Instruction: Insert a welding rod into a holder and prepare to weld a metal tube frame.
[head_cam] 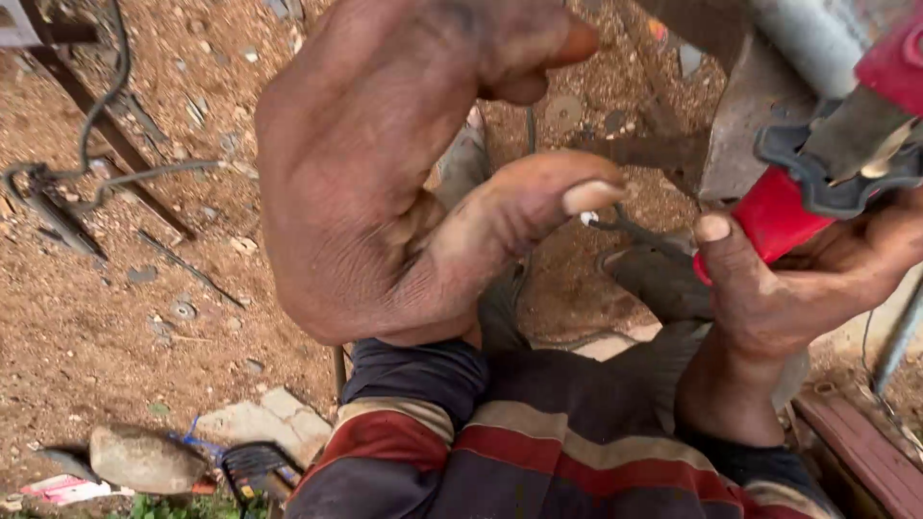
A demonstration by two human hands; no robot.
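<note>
Head view | left hand (385, 183) raised, fingers spread, holding nothing, thumb tip touching a thin dark metal rod (630, 229) | right hand (788, 288) closed around the red handle (774, 216) of a black-framed tool (836, 163) beside a grey metal piece (745, 115) | progress: tool gripped, rod only touched, work looks unfinished | dirt ground (115, 308), stone (144, 459), cables (96, 144) lie apart.

A flattened scrap of packaging (65, 489) lies on the dirt at the lower left corner of the frame, pink-red and white, crumpled, partly tucked under a grey stone (144, 458). Any print on it is too small and blurred to make out. No other package, label, sign or screen shows anywhere else in the frame.
</note>
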